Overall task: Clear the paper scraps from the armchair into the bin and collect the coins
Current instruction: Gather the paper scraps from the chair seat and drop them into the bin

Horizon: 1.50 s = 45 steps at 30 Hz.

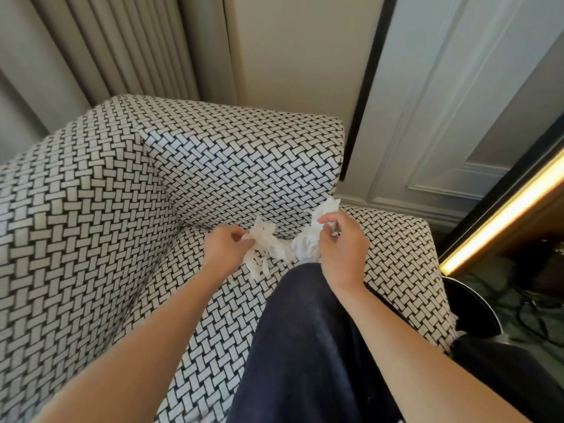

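White torn paper scraps hang in a bunch over the seat of the black-and-white woven-pattern armchair. My left hand pinches the left end of the bunch. My right hand grips the right end, with more scraps sticking up above its fingers. A small dark item shows at my right fingers; what it is cannot be told. My knee in dark trousers rests on the seat just below the hands. No coins are visible.
A black round bin stands on the floor to the right of the armchair, partly hidden by it. Cables lie on the floor beyond it. Curtains hang behind the chair, a panelled wall at the right.
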Available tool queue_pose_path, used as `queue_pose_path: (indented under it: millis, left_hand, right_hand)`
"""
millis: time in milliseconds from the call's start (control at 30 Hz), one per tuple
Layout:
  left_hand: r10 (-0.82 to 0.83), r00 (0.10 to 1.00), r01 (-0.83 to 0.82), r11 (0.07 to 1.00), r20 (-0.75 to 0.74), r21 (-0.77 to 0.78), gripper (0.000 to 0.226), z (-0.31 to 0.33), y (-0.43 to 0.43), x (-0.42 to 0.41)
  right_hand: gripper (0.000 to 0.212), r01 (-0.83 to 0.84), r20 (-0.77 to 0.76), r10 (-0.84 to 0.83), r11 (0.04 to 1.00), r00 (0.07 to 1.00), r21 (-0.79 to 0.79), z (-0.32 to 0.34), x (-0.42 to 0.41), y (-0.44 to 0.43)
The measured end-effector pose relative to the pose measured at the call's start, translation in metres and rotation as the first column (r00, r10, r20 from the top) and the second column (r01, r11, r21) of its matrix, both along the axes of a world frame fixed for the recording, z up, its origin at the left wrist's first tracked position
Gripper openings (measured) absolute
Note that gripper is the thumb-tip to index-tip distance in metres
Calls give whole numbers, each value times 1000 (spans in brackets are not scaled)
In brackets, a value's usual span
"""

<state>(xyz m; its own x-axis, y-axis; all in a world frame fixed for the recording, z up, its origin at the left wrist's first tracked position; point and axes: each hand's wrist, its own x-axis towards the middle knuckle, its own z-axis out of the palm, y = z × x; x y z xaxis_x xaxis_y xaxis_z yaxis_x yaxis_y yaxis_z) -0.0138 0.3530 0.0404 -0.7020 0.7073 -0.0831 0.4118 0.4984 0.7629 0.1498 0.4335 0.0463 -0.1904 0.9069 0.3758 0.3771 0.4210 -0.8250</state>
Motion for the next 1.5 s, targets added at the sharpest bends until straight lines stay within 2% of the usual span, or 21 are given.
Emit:
queue_pose_path:
  millis: [167,300,467,600,667,700,800,1067,1167,1233,1333,1500]
  left_hand:
    - [-32,981,16,996,191,84,2,25,18,11]
    - [-132,938,92,986,320,138,7,36,46,38]
    - [-265,906,230,963,331,141,7,39,89,86]
    - [-398,830,370,917,391,149,7,37,123,142]
    - [-443,806,421,895,394,145,10,37,125,157]
    - [-500,766,487,862,405,142,13,33,146,187]
    - [-537,725,539,832,431,129,13,26,162,221]
    - [-590,683,651,759,431,6,10,-11,223,304]
    - [-605,646,690,724,465,-17,29,-24,227,312]
    - [-627,623,721,692,468,-31,37,-31,226,314]
    - [-638,624,735,676,451,-60,38,-39,222,312]
    - [-618,651,716,693,440,-87,28,-46,215,302]
  right_hand:
    - [17,41,-43,-41,999,998,-13,-15,39,2]
    - [18,134,-92,-134,991,987,-12,-20,80,12]
    - [18,204,-38,-204,979,978,5,-25,146,31]
    - [16,286,61,-286,958,956,13,-39,210,50]
    - [17,310,65,-309,950,949,-18,-43,222,50]
    - [17,366,60,-363,930,930,-31,-47,248,61]
    - [15,422,104,-415,905,904,-55,-57,265,67]
    - [15,573,97,-565,803,819,-164,-83,300,82]
    - [22,566,122,-555,780,823,-267,-90,303,87]
    - [31,542,204,-502,774,841,-327,-95,304,92]
    - [42,493,328,-378,755,866,-432,-102,304,101]
    - [59,362,326,-196,721,925,-591,-106,298,111]
